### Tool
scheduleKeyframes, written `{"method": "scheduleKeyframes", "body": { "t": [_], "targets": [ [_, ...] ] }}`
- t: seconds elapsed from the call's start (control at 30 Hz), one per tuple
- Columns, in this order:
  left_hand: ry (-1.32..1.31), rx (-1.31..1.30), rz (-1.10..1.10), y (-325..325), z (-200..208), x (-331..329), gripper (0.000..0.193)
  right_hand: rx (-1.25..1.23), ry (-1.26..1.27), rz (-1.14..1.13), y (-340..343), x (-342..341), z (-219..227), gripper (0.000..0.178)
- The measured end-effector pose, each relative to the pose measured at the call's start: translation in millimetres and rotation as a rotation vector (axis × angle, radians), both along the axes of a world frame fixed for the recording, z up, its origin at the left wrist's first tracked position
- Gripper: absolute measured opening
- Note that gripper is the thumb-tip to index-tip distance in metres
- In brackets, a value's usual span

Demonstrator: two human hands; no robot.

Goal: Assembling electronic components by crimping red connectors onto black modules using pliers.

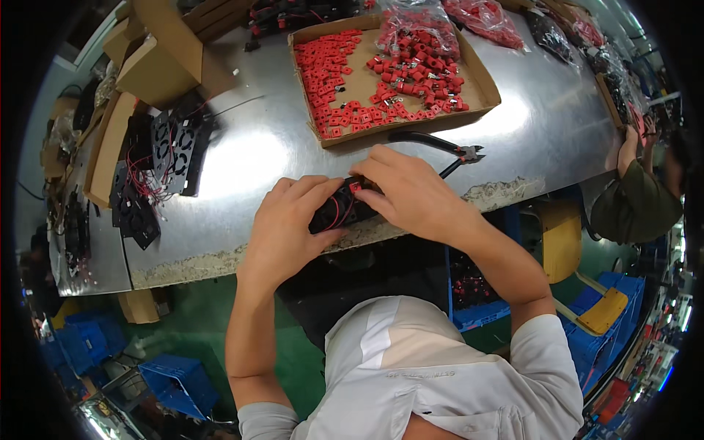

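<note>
Near the front edge of a metal table, my left hand (290, 227) is wrapped round a black fan panel (331, 213) with thin red and black wires. My right hand (411, 192) pinches a small red plastic part (356, 186) at the panel's far right end. The fingers hide much of the panel, so I cannot tell whether the red part is seated in it. Just beyond my right hand lies a pair of black-handled cutting pliers (458, 152). Behind them a cardboard tray (396, 130) holds many red parts (422, 70), some spilling from a clear bag.
Black fan panels (172, 150) with loose wires are piled at the left, by an open cardboard box (161, 66). Bagged red parts (488, 22) lie at the back. A yellow chair (601, 312) and another person's arm (629, 150) are at the right.
</note>
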State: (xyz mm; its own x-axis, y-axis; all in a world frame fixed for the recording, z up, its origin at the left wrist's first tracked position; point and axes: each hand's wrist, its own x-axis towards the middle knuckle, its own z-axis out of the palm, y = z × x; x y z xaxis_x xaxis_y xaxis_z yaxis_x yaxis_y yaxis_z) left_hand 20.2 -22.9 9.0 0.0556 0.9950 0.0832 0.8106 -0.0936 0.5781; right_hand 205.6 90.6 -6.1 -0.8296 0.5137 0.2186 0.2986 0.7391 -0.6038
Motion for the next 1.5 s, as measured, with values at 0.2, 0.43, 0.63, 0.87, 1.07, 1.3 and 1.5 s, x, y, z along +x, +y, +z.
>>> {"method": "scheduleKeyframes", "body": {
  "t": [0.2,0.43,0.63,0.87,1.07,1.3,1.5],
  "targets": [
    [0.017,-0.018,-0.009,0.6,-1.0,-1.6,0.062,0.24,-0.004,-0.254,-7.3,42.8,-0.2,0.055],
    [-0.019,-0.045,0.013,4.0,2.3,-0.3,0.065,0.303,-0.151,-0.396,6.7,75.1,-20.0,0.08],
    [-0.012,-0.039,0.009,4.8,3.4,1.8,0.065,0.123,0.272,-0.638,-23.1,70.3,-37.1,0.065],
    [-0.004,-0.024,-0.015,4.7,1.8,0.8,0.062,-0.759,0.713,-0.458,-1.4,69.9,-1.3,0.097],
    [-0.025,-0.019,0.038,-1.9,-2.5,-1.5,0.061,-0.874,0.739,-0.178,17.5,15.0,24.2,0.096],
    [-0.037,-0.038,0.04,-2.6,-1.3,-2.3,0.063,-1.317,1.19,0.184,12.4,-13.9,23.6,0.082],
    [-0.034,-0.052,0.057,-1.8,-1.8,-0.4,0.061,-1.151,1.077,0.02,5.9,-27.1,21.8,0.081]
  ]
}}
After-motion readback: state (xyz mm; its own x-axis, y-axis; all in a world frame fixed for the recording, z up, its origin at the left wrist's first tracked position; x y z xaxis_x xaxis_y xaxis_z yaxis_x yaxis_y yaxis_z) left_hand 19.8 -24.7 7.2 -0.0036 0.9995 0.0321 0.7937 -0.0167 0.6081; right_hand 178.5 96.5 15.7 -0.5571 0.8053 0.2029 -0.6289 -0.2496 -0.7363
